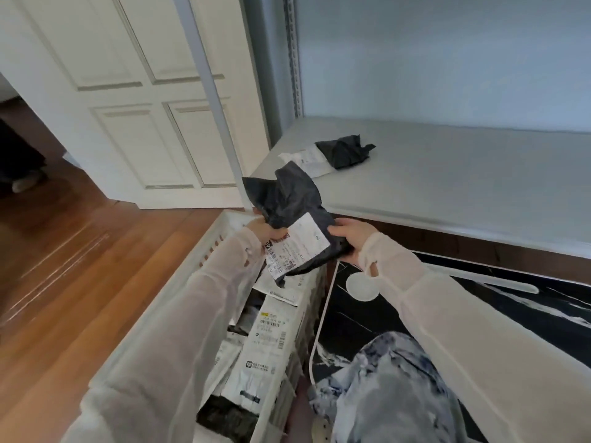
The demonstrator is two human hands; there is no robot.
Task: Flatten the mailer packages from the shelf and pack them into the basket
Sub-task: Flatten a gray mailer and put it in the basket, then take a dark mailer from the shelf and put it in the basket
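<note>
A crumpled black mailer [294,209] with a white shipping label hangs above the far end of the white slatted basket [204,260]. My left hand [267,231] grips its left edge near the label. My right hand [350,236] grips its right edge. Inside the basket lie several flattened mailers [268,340], white and dark, with labels showing. One more black mailer [343,150] with a white label sheet lies crumpled on the pale grey shelf [447,187], apart from both hands.
A white panelled door [137,100] stands at the left behind a thin white shelf post [211,100]. The wooden floor [64,251] spreads at the left. A black marbled surface [367,321] with a white round pad lies to the right of the basket.
</note>
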